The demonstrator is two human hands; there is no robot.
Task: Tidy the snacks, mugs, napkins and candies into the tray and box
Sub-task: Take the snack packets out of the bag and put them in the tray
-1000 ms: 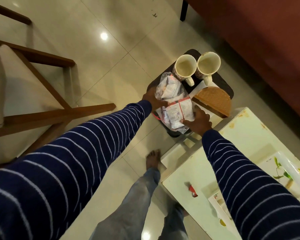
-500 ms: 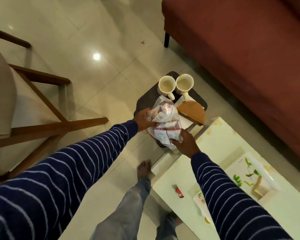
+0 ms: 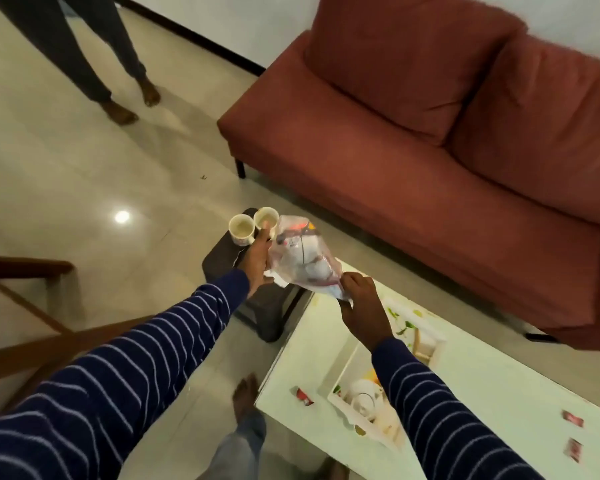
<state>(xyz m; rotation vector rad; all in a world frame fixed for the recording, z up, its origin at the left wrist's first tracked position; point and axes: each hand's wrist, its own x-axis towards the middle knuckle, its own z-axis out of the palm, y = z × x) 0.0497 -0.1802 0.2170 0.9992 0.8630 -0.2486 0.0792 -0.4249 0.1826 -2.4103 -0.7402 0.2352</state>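
Observation:
A clear plastic snack bag [image 3: 300,258] hangs in the air above the dark stool [image 3: 222,261]. My right hand [image 3: 357,296] pinches its lower corner. My left hand [image 3: 257,263] rests flat against its left side. Two cream mugs [image 3: 241,228] stand side by side at the stool's far end, just beyond my left fingertips. On the pale table [image 3: 499,375] lies a white floral tray [image 3: 371,407], partly hidden by my right sleeve. Red-wrapped candies lie on the table, one [image 3: 303,396] near the left edge and two [image 3: 573,418] at the right.
A red-brown sofa [image 3: 413,140] runs along the far side of the table. Another person's legs [image 3: 118,81] stand at the upper left. A wooden chair frame [image 3: 25,306] is at the left. My own bare foot [image 3: 245,393] is on the tiled floor beside the table.
The snack bag has come up off the stool, held higher and tilted toward the table. My view has lifted, now showing the sofa and a standing person's legs.

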